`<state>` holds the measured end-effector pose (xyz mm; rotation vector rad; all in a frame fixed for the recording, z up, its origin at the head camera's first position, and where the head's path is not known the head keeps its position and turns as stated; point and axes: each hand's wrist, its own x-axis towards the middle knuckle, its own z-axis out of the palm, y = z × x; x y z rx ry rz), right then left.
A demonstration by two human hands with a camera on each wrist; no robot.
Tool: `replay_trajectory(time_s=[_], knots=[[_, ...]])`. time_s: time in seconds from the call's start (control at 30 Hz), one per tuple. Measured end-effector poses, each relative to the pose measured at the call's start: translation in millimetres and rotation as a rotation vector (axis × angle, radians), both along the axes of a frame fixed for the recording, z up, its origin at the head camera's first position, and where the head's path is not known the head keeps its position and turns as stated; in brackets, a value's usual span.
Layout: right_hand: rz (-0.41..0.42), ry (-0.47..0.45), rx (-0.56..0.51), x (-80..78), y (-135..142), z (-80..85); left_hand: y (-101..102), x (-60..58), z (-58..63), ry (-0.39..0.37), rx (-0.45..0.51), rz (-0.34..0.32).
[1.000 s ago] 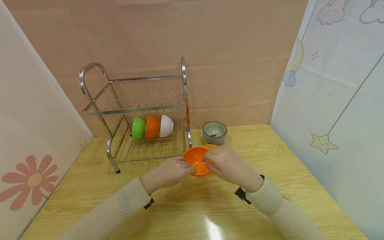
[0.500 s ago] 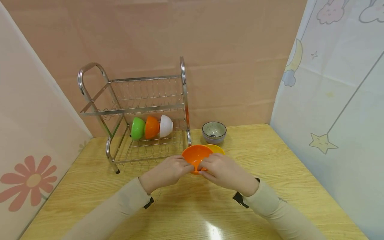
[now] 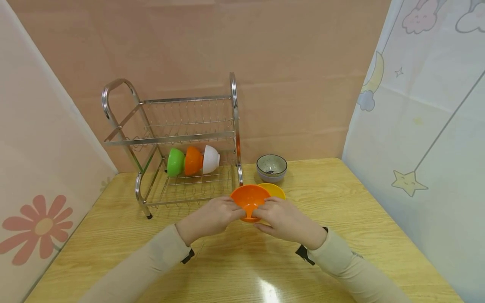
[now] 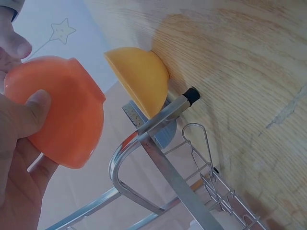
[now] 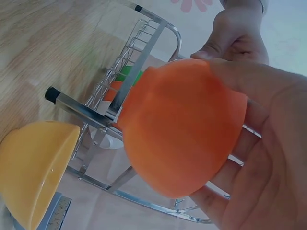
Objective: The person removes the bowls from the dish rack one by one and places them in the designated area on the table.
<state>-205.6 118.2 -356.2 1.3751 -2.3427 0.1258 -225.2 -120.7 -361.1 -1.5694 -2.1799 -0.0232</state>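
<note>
An orange bowl (image 3: pixel 250 200) is held up tilted in front of the rack's right corner, its inside facing the head camera. My left hand (image 3: pixel 212 214) grips its near left rim, with the thumb on the outside wall, as the left wrist view shows. My right hand (image 3: pixel 288 219) has its fingers curled over the near right rim into the bowl; its thumb reaches below the rim in the head view. Just behind, a yellow bowl (image 3: pixel 274 190) is partly hidden by the orange one. Seen from the right wrist, the orange bowl's (image 5: pixel 182 129) outer wall faces the camera.
A two-tier metal dish rack (image 3: pixel 170 138) stands at the left back. On its lower tier a green bowl (image 3: pixel 175 163), another orange bowl (image 3: pixel 193 160) and a white bowl (image 3: pixel 210 160) stand on edge. A speckled grey ceramic bowl (image 3: pixel 271 168) is on the wooden table (image 3: pixel 322 265) behind the yellow bowl.
My right hand has shifted left and down along the orange bowl's rim, toward the left hand, and its thumb has spread downward. More of the yellow bowl shows. The left hand keeps its grip.
</note>
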Motion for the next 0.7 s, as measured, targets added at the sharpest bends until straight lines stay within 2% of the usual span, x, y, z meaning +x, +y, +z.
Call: replay_trajectory(time_s=[0.53,0.7], knots=[[0.023,0.052,0.01,-8.2,4.1,-7.4,3.8,0.3,0.4,0.001,0.013,-0.022],[0.039,0.089,0.0,-9.3,4.8,-8.4,4.0,0.8,0.5,0.0,0.004,-0.009]])
